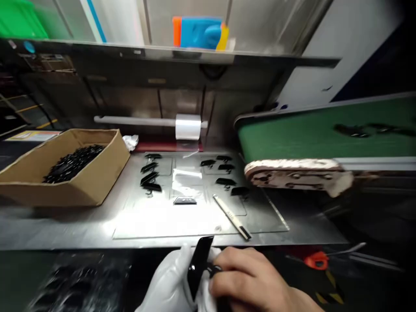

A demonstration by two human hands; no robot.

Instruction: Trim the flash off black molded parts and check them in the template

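My left hand (172, 281), in a white glove, holds a flat glossy black part (199, 264) at the bottom centre, just below the table's front edge. My bare right hand (250, 277) pinches the same part from the right, fingers pressed against its lower end. On the steel table ahead lies a clear plastic sheet (162, 223) with several small black parts (150, 177) laid out in two groups. A slim white and black utility knife (231, 215) lies on the sheet's right side, and a small dark blade-shaped piece (184, 200) sits near its middle.
A cardboard box (81, 182) full of black parts stands at the left. A green conveyor belt (325, 134) with a worn end cap (295, 173) juts in from the right. A roll of clear film (187, 126) hangs on a bar at the back. Red-handled scissors (316, 260) lie low right.
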